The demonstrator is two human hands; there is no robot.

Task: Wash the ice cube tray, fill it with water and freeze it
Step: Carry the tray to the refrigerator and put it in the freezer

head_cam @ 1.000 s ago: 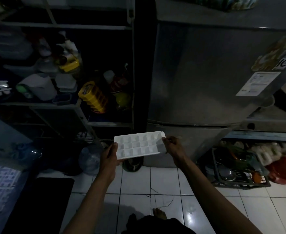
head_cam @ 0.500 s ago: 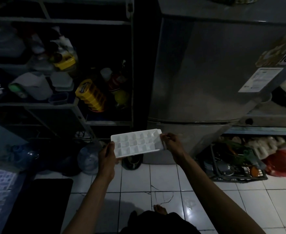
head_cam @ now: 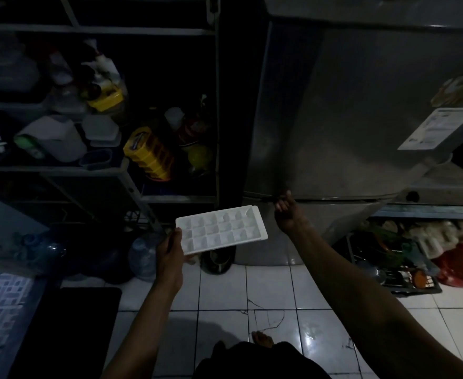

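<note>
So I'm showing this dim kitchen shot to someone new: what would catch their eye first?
The white ice cube tray stands out at the centre, gripped at its near-left corner by the left hand. Just right of it the right hand reaches up towards the seam between the doors of the grey fridge. On the dark shelves to the left, a yellow container is the one bright spot.
</note>
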